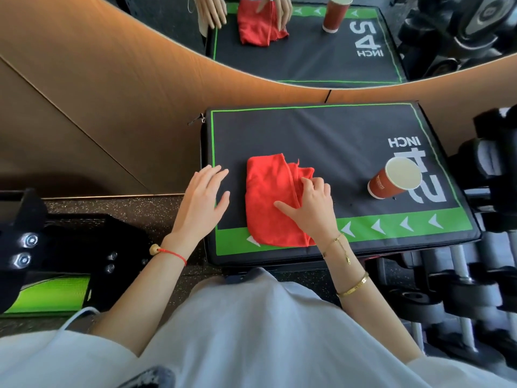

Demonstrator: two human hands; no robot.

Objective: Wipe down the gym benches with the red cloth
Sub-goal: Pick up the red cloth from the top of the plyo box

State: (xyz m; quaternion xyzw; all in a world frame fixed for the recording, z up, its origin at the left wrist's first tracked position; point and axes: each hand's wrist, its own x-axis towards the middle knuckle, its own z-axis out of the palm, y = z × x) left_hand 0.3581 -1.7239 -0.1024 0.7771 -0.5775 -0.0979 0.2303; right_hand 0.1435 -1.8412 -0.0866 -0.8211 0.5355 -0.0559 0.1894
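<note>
A folded red cloth (270,200) lies on the near left part of a black padded bench top (321,141) with green trim and "24 INCH" lettering. My right hand (310,208) lies on the cloth's right side, its fingers curled and gripping the fold, the thumb stretched flat across the fabric. My left hand (202,203) hovers with its fingers straight over the bench's left edge, just left of the cloth, holding nothing.
A red paper cup (393,179) stands on the bench to the right of the cloth. Dumbbells on a rack (475,289) crowd the right side. A black machine with a green pad (50,292) sits at the left. A mirror (307,37) behind repeats the scene.
</note>
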